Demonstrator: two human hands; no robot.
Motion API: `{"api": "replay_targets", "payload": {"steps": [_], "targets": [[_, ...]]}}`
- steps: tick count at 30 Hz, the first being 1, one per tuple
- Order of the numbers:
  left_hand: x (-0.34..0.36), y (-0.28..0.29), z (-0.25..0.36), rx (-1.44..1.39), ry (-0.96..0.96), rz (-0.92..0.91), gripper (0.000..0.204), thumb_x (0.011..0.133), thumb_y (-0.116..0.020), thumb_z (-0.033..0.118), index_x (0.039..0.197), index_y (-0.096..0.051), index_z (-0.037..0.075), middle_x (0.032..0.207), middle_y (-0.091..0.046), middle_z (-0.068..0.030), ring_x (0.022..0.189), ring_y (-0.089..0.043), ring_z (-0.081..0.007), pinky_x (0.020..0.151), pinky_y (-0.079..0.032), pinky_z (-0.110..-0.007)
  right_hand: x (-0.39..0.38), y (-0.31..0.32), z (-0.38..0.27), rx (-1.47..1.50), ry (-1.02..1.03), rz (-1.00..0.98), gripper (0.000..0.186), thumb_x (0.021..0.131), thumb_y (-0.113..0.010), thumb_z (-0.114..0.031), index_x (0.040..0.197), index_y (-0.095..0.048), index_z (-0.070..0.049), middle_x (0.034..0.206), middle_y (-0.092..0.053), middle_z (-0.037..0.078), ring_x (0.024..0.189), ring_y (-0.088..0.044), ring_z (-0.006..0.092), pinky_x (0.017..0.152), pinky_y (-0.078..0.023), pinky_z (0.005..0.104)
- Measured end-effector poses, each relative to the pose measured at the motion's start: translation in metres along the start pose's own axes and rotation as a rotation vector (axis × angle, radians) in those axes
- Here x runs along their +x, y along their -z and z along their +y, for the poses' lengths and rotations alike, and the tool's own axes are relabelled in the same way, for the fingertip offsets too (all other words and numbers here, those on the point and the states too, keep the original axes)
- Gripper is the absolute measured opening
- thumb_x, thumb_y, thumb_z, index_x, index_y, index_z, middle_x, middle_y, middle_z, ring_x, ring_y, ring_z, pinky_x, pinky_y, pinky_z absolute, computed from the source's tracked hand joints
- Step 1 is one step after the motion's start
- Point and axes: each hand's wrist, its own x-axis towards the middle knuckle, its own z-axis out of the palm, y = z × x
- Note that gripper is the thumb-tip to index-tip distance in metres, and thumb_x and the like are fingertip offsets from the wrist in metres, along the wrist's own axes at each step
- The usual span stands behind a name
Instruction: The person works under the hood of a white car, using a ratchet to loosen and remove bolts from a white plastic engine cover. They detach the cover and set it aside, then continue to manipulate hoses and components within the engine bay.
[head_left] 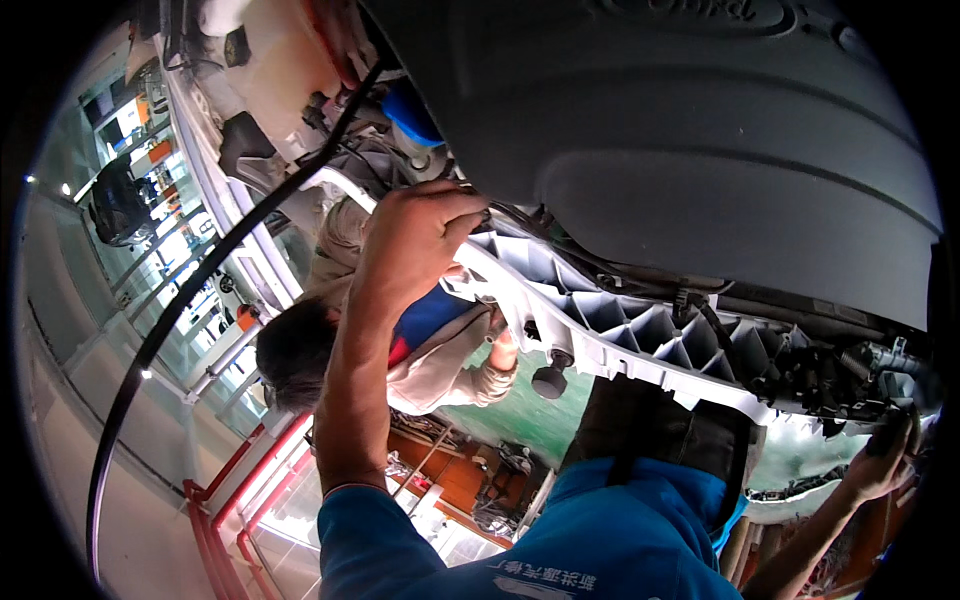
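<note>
My left hand (418, 240) reaches up from the lower edge, its fingers curled over the end of a white ribbed plastic panel (620, 335) that runs along the front of an engine bay. A large dark grey engine cover (650, 130) fills the view beyond it. At the far right my right hand (878, 462) is closed around a small dark part (893, 432) beside black hoses and connectors (830, 375); what the part is stays unclear. My blue sleeve and shirt (560, 545) fill the bottom.
Another person with dark hair (295, 350) and a beige top bends beside the car, just past my left forearm. A black rubber stopper (550, 378) hangs under the panel. A long black seal (190, 310) arcs left. A blue cap (410, 112) and a white tank (275, 70) sit behind.
</note>
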Motion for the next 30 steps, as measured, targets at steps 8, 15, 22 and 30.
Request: {"api": "replay_targets", "payload": {"steps": [8, 15, 22, 30], "targets": [[-0.017, -0.009, -0.01, -0.302, 0.059, 0.005, 0.023, 0.093, -0.062, 0.007, 0.114, -0.069, -0.002, 0.105, -0.07, -0.0128, 0.076, -0.07, -0.0167, 0.061, -0.063, -0.029, 0.02, -0.002, -0.02, -0.029, 0.103, 0.056, 0.033, 0.09, -0.065, 0.002, 0.123, -0.066, -0.001, 0.122, -0.067, 0.018, 0.102, -0.068, 0.0284, 0.084, -0.057, 0.0342], [-0.006, -0.003, 0.002, -0.189, 0.077, -0.058, 0.022, 0.091, -0.063, 0.006, 0.111, -0.069, -0.002, 0.103, -0.07, -0.0145, 0.078, -0.071, -0.0256, 0.063, -0.059, -0.032, -0.005, -0.01, -0.012, 0.227, -0.217, 0.108, 0.034, 0.089, -0.07, -0.003, 0.123, -0.067, -0.003, 0.124, -0.066, 0.016, 0.107, -0.067, 0.0291, 0.09, -0.055, 0.0331], [-0.012, -0.012, -0.008, 0.078, -0.126, 0.034, 0.018, 0.087, -0.063, 0.005, 0.103, -0.071, 0.001, 0.102, -0.069, -0.0136, 0.091, -0.065, -0.0351, 0.082, -0.051, -0.042, -0.02, -0.008, -0.003, 0.398, -0.57, 0.082, 0.034, 0.089, -0.07, -0.005, 0.122, -0.066, -0.001, 0.122, -0.065, 0.018, 0.104, -0.068, 0.0302, 0.086, -0.056, 0.0332], [-0.014, -0.015, 0.006, 0.236, -0.243, 0.145, 0.02, 0.086, -0.063, 0.008, 0.104, -0.07, 0.002, 0.104, -0.068, -0.0157, 0.096, -0.063, -0.0386, 0.088, -0.048, -0.046, 0.02, -0.013, -0.064, 0.53, -0.393, 0.277, 0.025, 0.098, -0.057, -0.008, 0.117, -0.065, 0.007, 0.103, -0.069, 0.013, 0.076, -0.063, 0.0119, 0.058, -0.049, 0.0219]]}}
